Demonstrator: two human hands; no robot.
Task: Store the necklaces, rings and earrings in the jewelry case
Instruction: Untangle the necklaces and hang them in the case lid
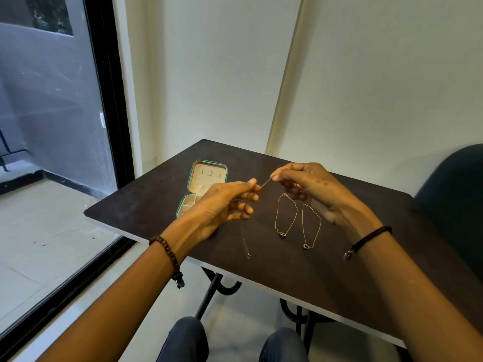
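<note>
Necklace step: my left hand [222, 205] and right hand [313, 189] each pinch one necklace [265, 182] above the bench [339, 270], pendant dangling. Next, I reckon, carry it carefully left into the open jewelry case [209, 165].

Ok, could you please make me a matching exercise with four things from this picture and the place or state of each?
1 jewelry case
2 taut chain
3 beaded bracelet
4 black cord bracelet

a on right wrist
b open on the table
c on left wrist
d pinched by left hand and right hand

Pairs: 1-b, 2-d, 3-c, 4-a
</note>
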